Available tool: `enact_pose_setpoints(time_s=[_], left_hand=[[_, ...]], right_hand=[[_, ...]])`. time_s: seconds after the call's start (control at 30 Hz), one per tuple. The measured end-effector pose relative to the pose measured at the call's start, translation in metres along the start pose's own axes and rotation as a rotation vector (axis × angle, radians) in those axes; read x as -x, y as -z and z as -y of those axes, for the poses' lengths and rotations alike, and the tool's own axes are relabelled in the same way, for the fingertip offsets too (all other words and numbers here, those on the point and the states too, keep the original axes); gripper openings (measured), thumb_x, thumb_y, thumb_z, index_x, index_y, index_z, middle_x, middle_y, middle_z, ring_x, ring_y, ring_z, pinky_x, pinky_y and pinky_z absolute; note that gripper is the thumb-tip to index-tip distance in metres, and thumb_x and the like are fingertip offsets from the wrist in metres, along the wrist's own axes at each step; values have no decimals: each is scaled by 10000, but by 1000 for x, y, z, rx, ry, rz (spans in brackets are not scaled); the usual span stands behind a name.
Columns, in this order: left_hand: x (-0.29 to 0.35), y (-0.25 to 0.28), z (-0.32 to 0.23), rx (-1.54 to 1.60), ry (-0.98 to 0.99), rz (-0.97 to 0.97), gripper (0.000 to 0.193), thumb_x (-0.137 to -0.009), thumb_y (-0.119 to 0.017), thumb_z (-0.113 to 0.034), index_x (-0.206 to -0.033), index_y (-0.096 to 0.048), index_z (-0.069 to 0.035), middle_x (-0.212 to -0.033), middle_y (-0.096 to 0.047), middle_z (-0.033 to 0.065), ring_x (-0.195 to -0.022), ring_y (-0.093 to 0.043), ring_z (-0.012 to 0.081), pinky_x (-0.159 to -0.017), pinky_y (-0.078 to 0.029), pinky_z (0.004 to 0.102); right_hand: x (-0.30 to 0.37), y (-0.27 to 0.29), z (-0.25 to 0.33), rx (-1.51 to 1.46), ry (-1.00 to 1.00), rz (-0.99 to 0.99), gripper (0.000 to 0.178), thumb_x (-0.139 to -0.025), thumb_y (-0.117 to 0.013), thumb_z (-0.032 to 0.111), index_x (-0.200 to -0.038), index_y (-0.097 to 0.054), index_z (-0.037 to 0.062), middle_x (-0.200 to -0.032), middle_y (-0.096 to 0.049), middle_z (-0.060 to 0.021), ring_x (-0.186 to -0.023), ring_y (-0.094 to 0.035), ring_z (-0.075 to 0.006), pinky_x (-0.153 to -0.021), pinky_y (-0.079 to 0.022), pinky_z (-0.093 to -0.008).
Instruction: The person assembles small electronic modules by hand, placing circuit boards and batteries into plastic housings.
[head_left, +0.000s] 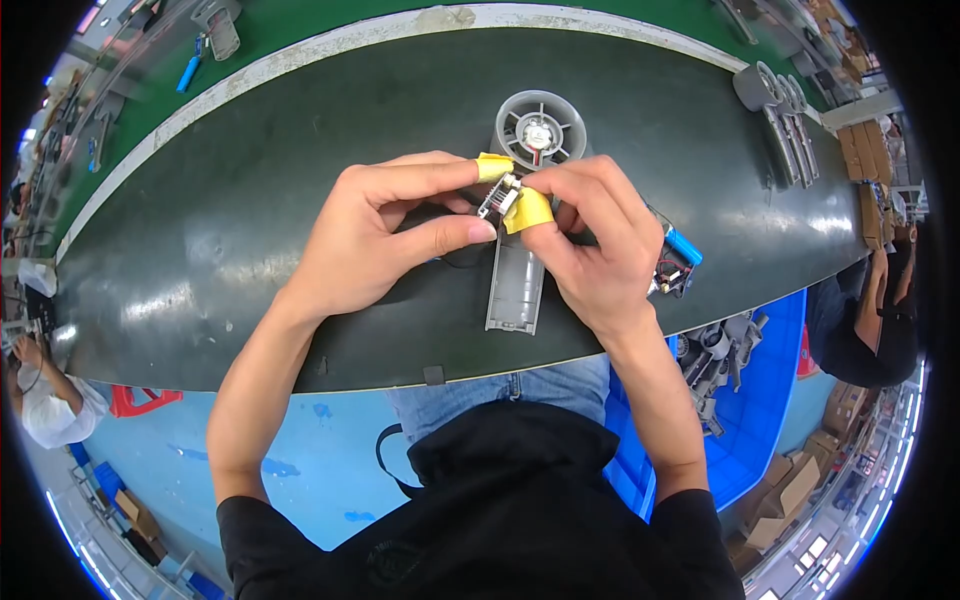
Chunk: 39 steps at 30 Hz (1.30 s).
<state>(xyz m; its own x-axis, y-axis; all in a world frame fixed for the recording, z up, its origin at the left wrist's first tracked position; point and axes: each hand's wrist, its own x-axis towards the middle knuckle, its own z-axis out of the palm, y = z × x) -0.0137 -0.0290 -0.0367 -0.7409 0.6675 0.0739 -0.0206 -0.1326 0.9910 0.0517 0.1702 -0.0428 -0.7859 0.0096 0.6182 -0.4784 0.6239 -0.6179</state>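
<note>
Between my two hands is a small circuit board (497, 199) with pale connectors, raised above the table. My left hand (385, 225) pinches its left edge between thumb and forefinger; yellow tape wraps that forefinger's tip. At the board's right side, my right hand (595, 235) has its finger and thumb pressed together near a connector, with yellow tape on the thumb. Whatever small part sits in that pinch is hidden. Beneath my hands lies a grey plastic fan housing (540, 112), its round spoked end away from me and its open trough-like handle (515, 290) toward me.
Right of my right hand lies a blue cylindrical battery (684, 247) with wires and small boards. Several grey housings (780, 115) stand at the table's far right. A blue bin (765, 400) of grey parts sits below the table edge. Other people (865, 320) work at both sides.
</note>
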Motion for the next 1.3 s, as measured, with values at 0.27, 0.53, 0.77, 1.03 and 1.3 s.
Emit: enact_pose_setpoints(time_s=[0.27, 0.53, 0.77, 1.03, 1.3], left_hand=[[-1, 0, -9, -409, -195, 12, 273, -811, -740, -10, -1080, -704, 22, -1041, -676, 126, -893, -632, 208, -768, -515, 311], [0, -5, -8, -670, -364, 1, 192, -828, -686, 6, -1014, -685, 54, -1003, -666, 156, -890, -620, 293, -749, -508, 348], [-1, -3, -9, -667, -356, 54, 237, -844, -655, 25, -1076, -668, 73, -1038, -664, 178, -920, -617, 298, -782, -500, 352], [-1, -4, -4, -621, -336, 29, 267, -846, -648, 24, -1110, -674, 47, -1079, -669, 160, -944, -619, 288, -802, -503, 351], [-3, -2, -2, -651, -384, 30, 280, -833, -655, 39, -1112, -679, 35, -1067, -667, 147, -934, -615, 280, -790, -505, 340]], right_hand=[[1, 1, -1, 56, 46, -1, 251, -696, -735, -64, -935, -684, -5, -870, -631, -56, -563, -529, -66, -490, -416, -209], [0, 2, -3, -6, 29, -13, 274, -647, -770, -69, -894, -676, -1, -856, -634, -52, -558, -527, -70, -494, -426, -211], [-1, 3, -4, 26, 78, 41, 265, -644, -775, -68, -877, -666, -4, -855, -633, -48, -579, -536, -65, -500, -431, -207], [0, 3, -2, -18, 8, 6, 256, -656, -766, -62, -883, -660, -10, -860, -630, -65, -588, -548, -68, -499, -435, -203], [1, 3, -2, -15, 19, 7, 235, -677, -745, -63, -888, -655, -11, -859, -631, -66, -590, -551, -67, -500, -430, -199]])
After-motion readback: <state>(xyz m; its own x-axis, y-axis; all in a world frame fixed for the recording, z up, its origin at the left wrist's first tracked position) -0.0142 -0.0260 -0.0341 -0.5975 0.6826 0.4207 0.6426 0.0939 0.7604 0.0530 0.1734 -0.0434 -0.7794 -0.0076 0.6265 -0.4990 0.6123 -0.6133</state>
